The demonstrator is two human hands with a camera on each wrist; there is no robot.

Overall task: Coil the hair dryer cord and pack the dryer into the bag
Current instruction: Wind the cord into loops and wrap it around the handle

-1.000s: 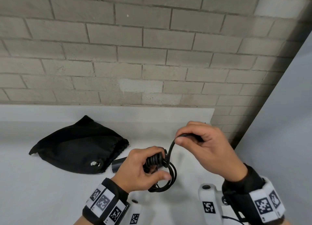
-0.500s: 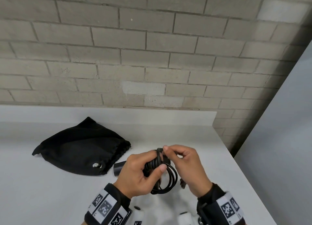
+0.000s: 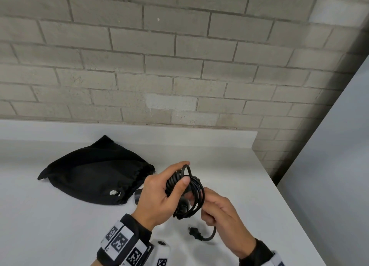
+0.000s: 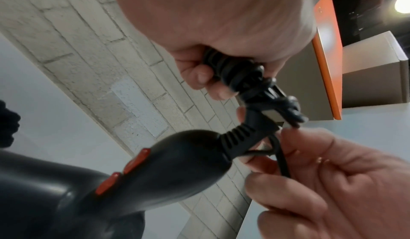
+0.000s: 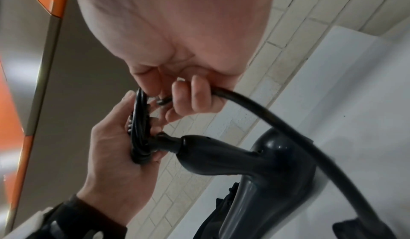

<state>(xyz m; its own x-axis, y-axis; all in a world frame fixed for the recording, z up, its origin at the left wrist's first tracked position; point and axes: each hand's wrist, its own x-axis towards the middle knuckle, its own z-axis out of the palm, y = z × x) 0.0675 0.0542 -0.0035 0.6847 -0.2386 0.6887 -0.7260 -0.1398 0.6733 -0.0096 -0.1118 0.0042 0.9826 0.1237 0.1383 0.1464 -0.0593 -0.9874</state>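
Since half a second earlier, your right hand (image 3: 221, 211) dropped to 5 o'clock of the coil, pinching the cord (image 3: 196, 193) tail; left hand (image 3: 161, 195) clamped the loops above the tabletop (image 3: 60, 225). Plug (image 3: 194, 233) dangled loose: slack grip risked unravelling. Bag (image 3: 95, 170) lay at 10 o'clock.

Hair dryer (image 3: 138, 195) mostly hidden behind the left hand (image 3: 159, 197), only its nozzle tip showing beside the bag (image 3: 95, 170), right wrist cut off by the frame edge
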